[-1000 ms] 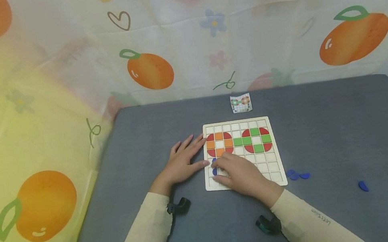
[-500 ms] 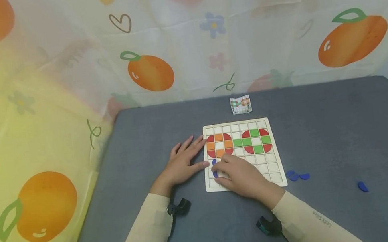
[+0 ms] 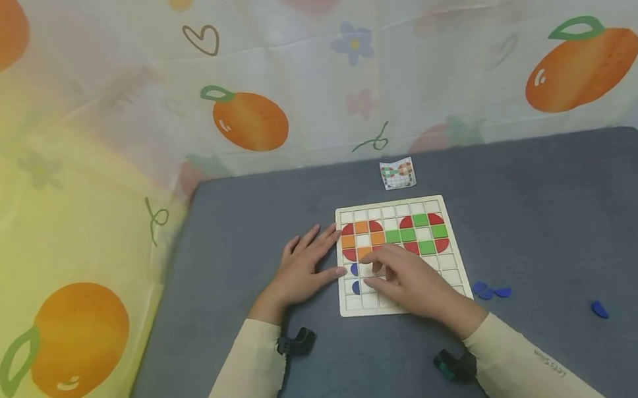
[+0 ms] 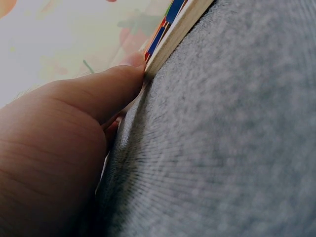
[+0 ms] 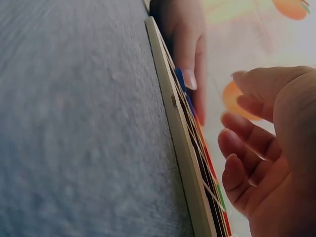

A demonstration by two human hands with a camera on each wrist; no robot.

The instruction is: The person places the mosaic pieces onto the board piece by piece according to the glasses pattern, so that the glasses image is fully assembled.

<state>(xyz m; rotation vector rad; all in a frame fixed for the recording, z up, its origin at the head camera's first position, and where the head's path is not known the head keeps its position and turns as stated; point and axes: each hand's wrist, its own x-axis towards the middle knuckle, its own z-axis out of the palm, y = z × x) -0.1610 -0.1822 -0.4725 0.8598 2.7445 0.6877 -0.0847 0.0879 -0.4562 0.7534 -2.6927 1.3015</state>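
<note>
A pale wooden grid board (image 3: pixel 403 303) lies on the table, bearing red, orange and green pieces in two rounded rings. Two blue half-round pieces (image 3: pixel 356 288) sit one above the other in its left column. My left hand (image 3: pixel 300 271) rests flat by the board's left edge, fingers spread, with thumb and fingertips on the rim. Over the lower middle of the board hovers my right hand (image 3: pixel 409 281), its fingers loosely bent and thumb apart. In the right wrist view nothing shows between the right fingertips (image 5: pixel 239 76).
Several blue half-round pieces (image 3: pixel 484 293) lie right of the board's lower corner. One more blue piece (image 3: pixel 599 309) is farther right. Behind the board lies a small printed card (image 3: pixel 397 174) with a coloured pattern. A fruit-print curtain (image 3: pixel 302 61) hangs along the table's back edge.
My right hand has drawn back to the right from the two blue pieces, which now show uncovered in the left column. The left hand stays in place.
</note>
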